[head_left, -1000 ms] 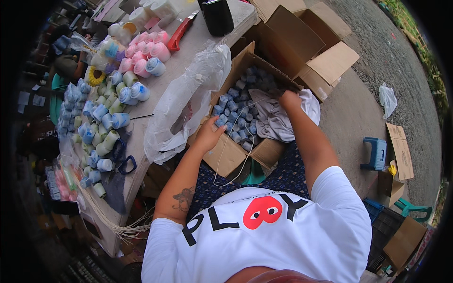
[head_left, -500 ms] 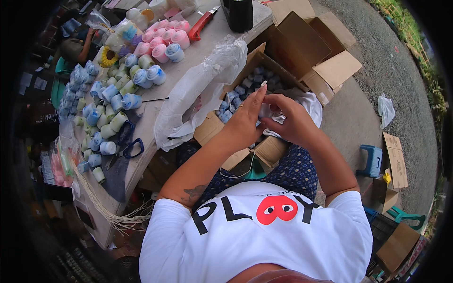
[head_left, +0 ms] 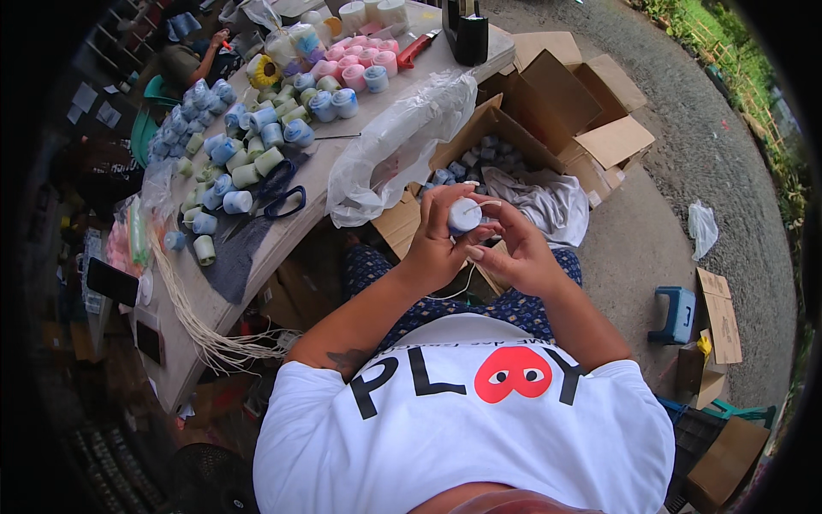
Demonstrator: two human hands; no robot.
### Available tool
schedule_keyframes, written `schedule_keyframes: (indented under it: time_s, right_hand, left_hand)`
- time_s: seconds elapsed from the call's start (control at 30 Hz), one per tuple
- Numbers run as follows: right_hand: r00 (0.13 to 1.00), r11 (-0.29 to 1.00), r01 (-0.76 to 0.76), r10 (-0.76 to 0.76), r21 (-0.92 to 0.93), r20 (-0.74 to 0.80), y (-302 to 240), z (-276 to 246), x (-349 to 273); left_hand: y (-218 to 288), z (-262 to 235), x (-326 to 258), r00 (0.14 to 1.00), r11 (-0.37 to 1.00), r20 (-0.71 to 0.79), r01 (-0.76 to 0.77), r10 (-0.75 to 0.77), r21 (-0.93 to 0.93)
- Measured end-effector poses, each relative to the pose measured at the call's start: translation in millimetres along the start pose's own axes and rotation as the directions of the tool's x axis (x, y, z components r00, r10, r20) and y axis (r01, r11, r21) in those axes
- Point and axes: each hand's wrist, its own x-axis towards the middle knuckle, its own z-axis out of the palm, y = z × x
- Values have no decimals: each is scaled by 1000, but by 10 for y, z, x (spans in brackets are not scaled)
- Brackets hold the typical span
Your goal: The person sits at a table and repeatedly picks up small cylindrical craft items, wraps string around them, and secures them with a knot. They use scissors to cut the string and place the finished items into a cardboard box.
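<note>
Drawn back from above the box toward the wearer's lap, both hands have now brought into view a small, pale-blue, smooth cylinder (head_left: 464, 217), hidden between them half a second earlier. It sits at twelve o'clock from the wearer, short of the open brown cardboard box (head_left: 527, 133), where many similar pieces lie. The left hand (head_left: 437, 244) has its fingers curled around the cylinder, clasping it. The right hand (head_left: 521, 257) curves in from the two o'clock side, its fingers bent near a thin white cord (head_left: 490, 203) at the cylinder's top; whether they pinch it, I cannot tell. With the piece lifted clear of the box, the handling appears to centre on that corded end. A crumpled pale cloth (head_left: 548, 206) lies at one o'clock; dark-blue-handled scissors (head_left: 269, 190) rest at ten on the grey counter (head_left: 300, 224).
</note>
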Motion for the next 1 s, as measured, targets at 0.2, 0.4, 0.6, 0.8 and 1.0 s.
schedule_keyframes:
  time_s: [0.2, 0.4, 0.6, 0.8, 1.0]
  right_hand:
    - [957, 959, 180, -223, -218, -187, -59, 217, -39]
    - [929, 917, 278, -332, -285, -163, -311, 260, -53]
    - [894, 826, 352, -436, -441, -103, -383, 366, -62]
    - [870, 682, 366, -491, -633, -26, -449, 409, -27]
    - [943, 837, 322, -325, -443, 71, -576, 266, 279]
  left_hand:
    - [15, 19, -143, 980, 980, -15, -197, 197, 17]
    - [92, -81, -213, 985, 984, 150, -65, 90, -167]
    - [291, -214, -186, 983, 986, 75, -169, 169, -13]
    - [439, -403, -45, 961, 966, 128, -253, 246, 43]
    - [282, -566, -178, 996, 973, 57, -56, 70, -223]
